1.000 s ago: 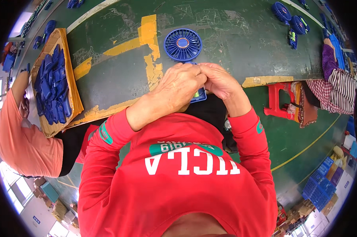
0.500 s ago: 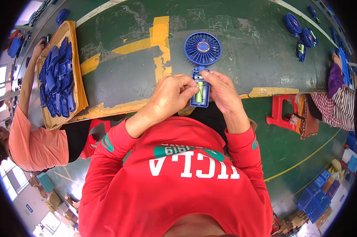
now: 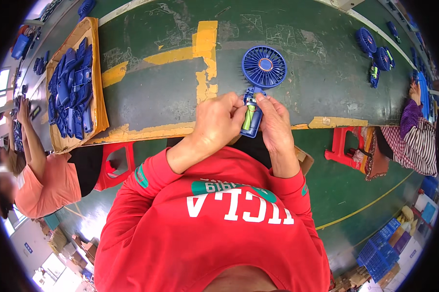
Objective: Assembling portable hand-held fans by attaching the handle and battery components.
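A blue handheld fan (image 3: 264,66) lies at the table's near edge, its round head pointing away from me. Its open handle (image 3: 250,130) shows a light green cylindrical battery (image 3: 249,118) inside, with small parts above it near the hinge. My right hand (image 3: 276,125) grips the handle from the right, thumb pressed near its top. On the other side, my left hand (image 3: 215,119) is closed, thumb and forefinger pinched at the handle's upper left edge beside the battery. What sits between those fingertips is too small to make out.
A cardboard box (image 3: 102,104) of blue plastic shells (image 3: 71,92) stands at the left. More fans (image 3: 366,41) lie at the far right of the green table (image 3: 156,97). Co-workers sit on both sides, near red stools (image 3: 339,146). Blue crates (image 3: 379,253) stand at lower right.
The fan and both my hands sit slightly further right in view, and the handle is now tilted. My left fingers have moved up along the handle. The left co-worker's hand has left the box.
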`<control>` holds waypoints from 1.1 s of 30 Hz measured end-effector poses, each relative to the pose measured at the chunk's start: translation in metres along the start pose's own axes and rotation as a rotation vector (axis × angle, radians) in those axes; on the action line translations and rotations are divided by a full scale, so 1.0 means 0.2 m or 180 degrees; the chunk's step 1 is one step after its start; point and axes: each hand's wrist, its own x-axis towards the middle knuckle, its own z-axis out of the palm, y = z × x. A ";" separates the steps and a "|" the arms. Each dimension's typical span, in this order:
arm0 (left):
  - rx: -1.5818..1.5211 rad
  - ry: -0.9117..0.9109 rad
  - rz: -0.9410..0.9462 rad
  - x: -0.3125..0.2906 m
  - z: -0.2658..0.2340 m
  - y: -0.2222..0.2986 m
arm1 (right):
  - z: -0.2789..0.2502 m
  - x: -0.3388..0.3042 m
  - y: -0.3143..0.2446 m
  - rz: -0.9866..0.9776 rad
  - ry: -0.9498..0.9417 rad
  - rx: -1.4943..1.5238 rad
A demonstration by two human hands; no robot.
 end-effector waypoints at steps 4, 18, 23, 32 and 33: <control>0.0896 0.0364 0.1034 -0.01 0.03 0.00 | 0.03 0.00 0.00 -0.0189 0.0020 0.0060; 0.0711 -0.0157 0.1256 -0.09 -0.23 -0.04 | 0.00 0.02 0.03 -0.0309 0.0138 -0.0179; 0.2228 0.1306 0.0627 0.03 -0.88 -0.26 | -0.03 -0.01 0.02 -0.0318 0.0034 -0.0228; 0.3206 0.0671 -0.0127 0.21 -1.54 -0.92 | 0.01 0.02 0.01 -0.0188 -0.0010 -0.0292; 0.3222 0.0656 -0.0128 0.23 -1.56 -0.90 | 0.00 0.03 0.01 -0.0120 -0.0040 -0.0194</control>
